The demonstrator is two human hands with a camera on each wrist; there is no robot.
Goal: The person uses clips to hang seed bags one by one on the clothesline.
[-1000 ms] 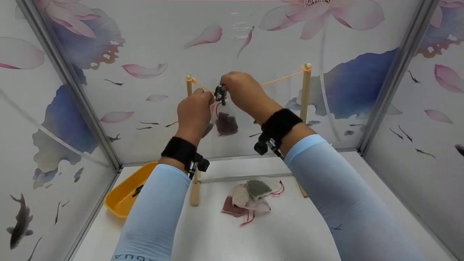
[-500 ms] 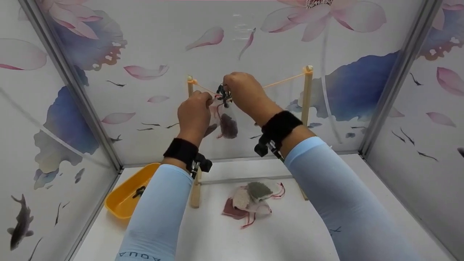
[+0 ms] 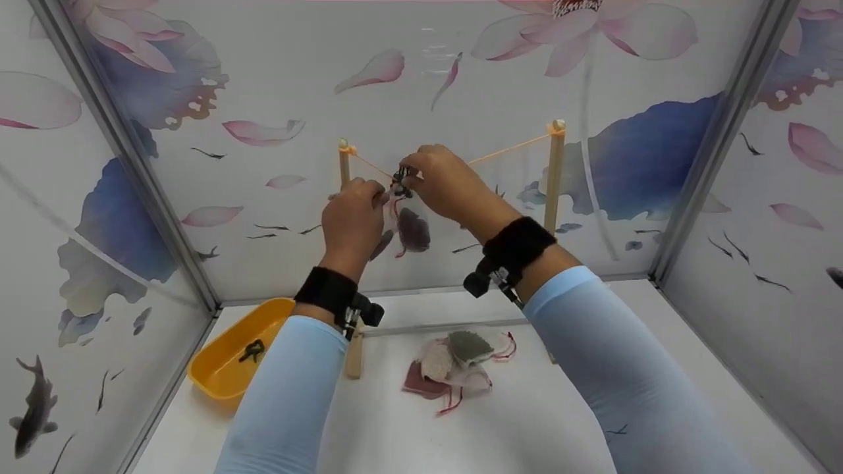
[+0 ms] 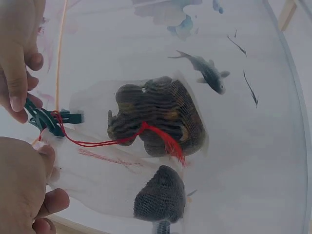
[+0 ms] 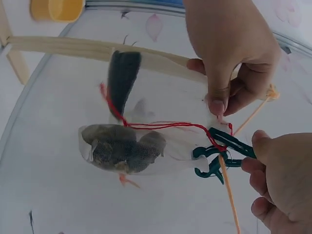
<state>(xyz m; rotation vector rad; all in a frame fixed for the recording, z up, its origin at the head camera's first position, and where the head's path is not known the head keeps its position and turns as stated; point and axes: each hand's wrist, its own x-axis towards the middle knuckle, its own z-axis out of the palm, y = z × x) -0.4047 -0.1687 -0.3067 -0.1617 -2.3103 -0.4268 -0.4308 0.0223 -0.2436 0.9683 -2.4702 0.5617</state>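
Observation:
My right hand (image 3: 448, 184) pinches the handles of a dark green spring clip (image 5: 231, 144) at the orange cord (image 5: 228, 195). My left hand (image 3: 353, 217) is just left of it, pinching the top of a white mesh drawstring bag (image 4: 102, 180) with dark contents. Another mesh bag, with brown lumpy contents (image 4: 156, 114), hangs by the clip; its red drawstring (image 4: 97, 143) trails across the mesh. Green clip parts overlap in the wrist views, so I cannot tell whether there is one clip or two, or exactly what the jaws bite.
Wooden posts (image 3: 554, 174) hold the cord at both ends. On the white table (image 3: 514, 421) lie several filled mesh bags (image 3: 438, 362) with red strings. A yellow tray (image 3: 220, 388) at left holds a dark clip (image 3: 252, 351). Printed panels (image 3: 369, 39) enclose the back and sides.
Both hands have come down slightly, and the cord sags lower between the posts. The hanging bag has turned a little. My right fingers have shifted on the clip.

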